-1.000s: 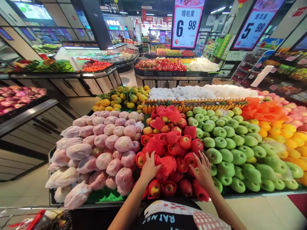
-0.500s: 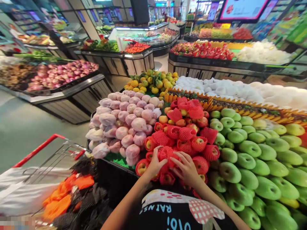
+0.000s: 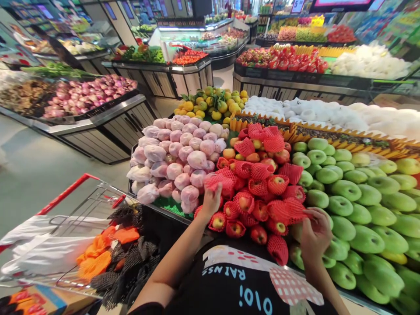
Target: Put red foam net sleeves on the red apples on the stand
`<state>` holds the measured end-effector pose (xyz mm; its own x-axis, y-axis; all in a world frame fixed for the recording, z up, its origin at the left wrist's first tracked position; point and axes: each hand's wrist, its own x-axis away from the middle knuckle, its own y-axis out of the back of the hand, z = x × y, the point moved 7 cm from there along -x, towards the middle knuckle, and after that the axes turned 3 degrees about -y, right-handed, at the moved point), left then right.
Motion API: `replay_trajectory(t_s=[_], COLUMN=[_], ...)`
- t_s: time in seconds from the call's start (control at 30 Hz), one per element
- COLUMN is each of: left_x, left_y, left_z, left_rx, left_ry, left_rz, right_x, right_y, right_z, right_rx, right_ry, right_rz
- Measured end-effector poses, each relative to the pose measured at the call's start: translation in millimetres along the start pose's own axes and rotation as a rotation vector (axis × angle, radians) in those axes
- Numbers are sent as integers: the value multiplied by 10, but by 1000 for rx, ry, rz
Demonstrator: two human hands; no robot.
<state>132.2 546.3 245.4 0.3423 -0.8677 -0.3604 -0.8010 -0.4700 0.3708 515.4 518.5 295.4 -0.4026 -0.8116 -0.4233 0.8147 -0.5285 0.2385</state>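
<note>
I stand at a fruit stand piled with red apples (image 3: 259, 188), most in red foam nets. My left hand (image 3: 210, 201) holds a red foam net (image 3: 218, 181) at the left edge of the apple pile, beside the pink-wrapped fruit (image 3: 183, 162). My right hand (image 3: 315, 234) grips another red foam net (image 3: 290, 210) at the pile's right edge, over the green apples (image 3: 344, 197). I cannot tell whether either net has an apple in it.
A shopping cart (image 3: 65, 197) with a red handle stands at my left, holding white bags, orange and black foam nets (image 3: 111, 249). Yellow citrus (image 3: 213, 103) and white-netted fruit (image 3: 315, 116) lie behind. Other produce stands and an aisle floor (image 3: 39, 170) lie to the left.
My hands were together on one netted apple at the front of the pile. They have moved apart, the left up and left, the right to the right, each with a red net.
</note>
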Motion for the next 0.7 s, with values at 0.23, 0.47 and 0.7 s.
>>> replay_trajectory(t_s=[0.23, 0.47, 0.7], left_x=[31, 413, 326], left_y=[-606, -764, -826], left_z=[-531, -990, -912], left_rx=[-161, 144, 233], left_ry=[-153, -278, -332], left_rz=[427, 676, 615], right_x=[204, 417, 595], right_y=[143, -343, -1034], right_z=[-41, 97, -151], right_rx=[-50, -165, -221], right_ry=[-129, -193, -250], right_rz=[-33, 149, 457])
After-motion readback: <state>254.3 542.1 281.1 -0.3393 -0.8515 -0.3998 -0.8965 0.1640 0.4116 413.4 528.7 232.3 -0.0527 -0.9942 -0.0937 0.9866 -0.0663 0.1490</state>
